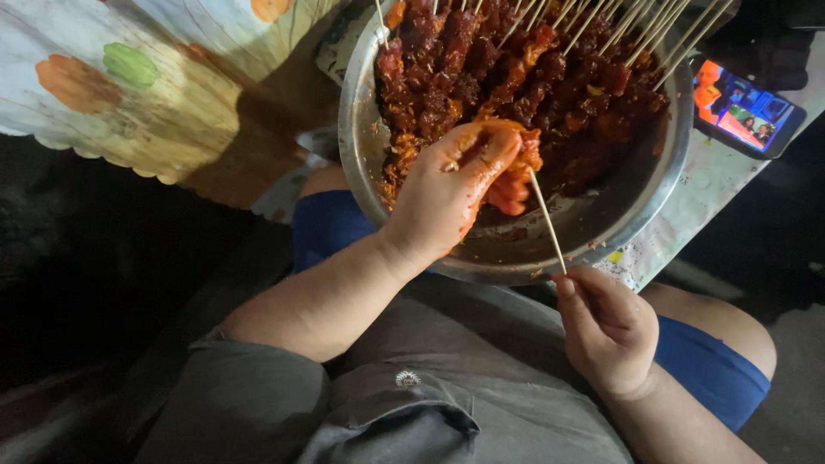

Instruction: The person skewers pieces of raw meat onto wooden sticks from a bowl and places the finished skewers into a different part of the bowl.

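A large steel bowl [640, 210] sits at the table edge, piled with several red marinated meat skewers [516, 69]. My left hand [443, 193], smeared with orange marinade, is closed around a piece of marinated meat [516, 176] over the bowl's near side. My right hand [606, 326] pinches the lower end of a thin bamboo skewer [547, 222], whose tip runs up into the meat in my left hand.
A phone [746, 109] with a lit screen lies on the table right of the bowl. A patterned tablecloth [129, 86] hangs at the upper left. My lap, in blue shorts [713, 369] and a grey shirt, is below the bowl.
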